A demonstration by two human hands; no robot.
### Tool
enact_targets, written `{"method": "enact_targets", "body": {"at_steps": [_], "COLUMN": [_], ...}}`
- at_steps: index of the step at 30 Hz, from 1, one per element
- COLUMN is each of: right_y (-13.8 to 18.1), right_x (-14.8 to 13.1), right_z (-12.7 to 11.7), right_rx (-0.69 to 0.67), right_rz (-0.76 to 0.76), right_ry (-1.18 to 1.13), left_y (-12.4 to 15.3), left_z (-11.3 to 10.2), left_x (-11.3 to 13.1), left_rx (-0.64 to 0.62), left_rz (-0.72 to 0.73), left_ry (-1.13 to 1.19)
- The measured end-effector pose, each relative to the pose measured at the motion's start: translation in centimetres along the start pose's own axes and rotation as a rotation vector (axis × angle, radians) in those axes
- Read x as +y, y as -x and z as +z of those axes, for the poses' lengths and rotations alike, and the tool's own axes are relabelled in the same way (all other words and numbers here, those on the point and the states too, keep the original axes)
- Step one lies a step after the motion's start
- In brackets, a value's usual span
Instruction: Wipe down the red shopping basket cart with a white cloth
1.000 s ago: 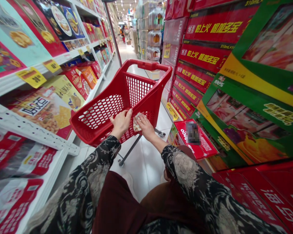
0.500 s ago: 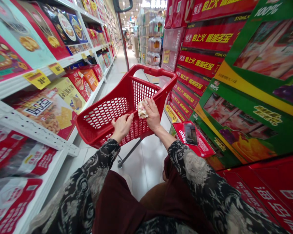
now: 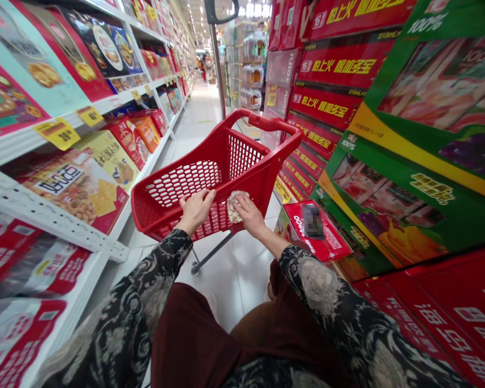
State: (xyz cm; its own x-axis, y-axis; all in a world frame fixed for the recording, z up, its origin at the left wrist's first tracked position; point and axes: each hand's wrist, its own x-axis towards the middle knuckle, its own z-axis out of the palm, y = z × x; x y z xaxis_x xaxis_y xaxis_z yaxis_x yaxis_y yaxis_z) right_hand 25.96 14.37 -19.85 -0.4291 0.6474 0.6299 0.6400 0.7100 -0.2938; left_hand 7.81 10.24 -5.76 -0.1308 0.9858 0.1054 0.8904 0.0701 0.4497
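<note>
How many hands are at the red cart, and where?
2. The left hand rests on the red cart at its near edge; the right hand holds a pale cloth against its side. Neither seems hidden.

Centre: one red plastic shopping cart with perforated basket walls point(image 3: 272, 156). Left hand point(image 3: 196, 212), laid on its near rim. Right hand point(image 3: 249, 213), fingers over one crumpled, pale patterned cloth point(image 3: 233, 213), against the outer side wall. Left of frame: white metal shelving point(image 3: 119, 253), stocked with boxed snacks; yellow price tags point(image 3: 57, 133) along the edge. Upper right: stacked red cartons, yellow lettering point(image 3: 333, 67). Right edge: large green cartons, fruit pictures point(image 3: 382, 148). Lower centre: white floor tiles point(image 3: 242, 264).
</note>
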Motion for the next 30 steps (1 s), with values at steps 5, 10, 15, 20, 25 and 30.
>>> {"method": "enact_targets", "body": {"at_steps": [5,10,15,20,25,30], "right_y": [0.3,-4.4,-3.4,2.1,-0.2,-6.7], "right_x": [-0.5,-0.2,1.9,2.8,2.5,4.1], "right_z": [-3.0,-7.5,-5.4,-2.0,-6.1,-12.4], "right_rx": [0.042,0.360,0.242,0.100,0.291,0.572], "right_rz": [-0.017,0.099,0.073,0.110,0.046,0.078], "right_ry": [-0.015,-0.024,-0.019,-0.002,0.028,0.128], "left_y": [-0.1,-0.3,-0.4,-0.2,-0.6,-0.6], "left_z": [0.6,1.5,1.3,0.9,1.2,1.8], "left_x": [0.9,3.0,3.6,3.4,3.4,4.5], "left_rx": [0.031,0.025,0.012,-0.003,0.022,0.071], "left_rz": [0.046,0.086,0.024,0.021,0.028,0.167], "left_ry": [-0.029,0.060,0.107,0.083,0.060,0.066]}}
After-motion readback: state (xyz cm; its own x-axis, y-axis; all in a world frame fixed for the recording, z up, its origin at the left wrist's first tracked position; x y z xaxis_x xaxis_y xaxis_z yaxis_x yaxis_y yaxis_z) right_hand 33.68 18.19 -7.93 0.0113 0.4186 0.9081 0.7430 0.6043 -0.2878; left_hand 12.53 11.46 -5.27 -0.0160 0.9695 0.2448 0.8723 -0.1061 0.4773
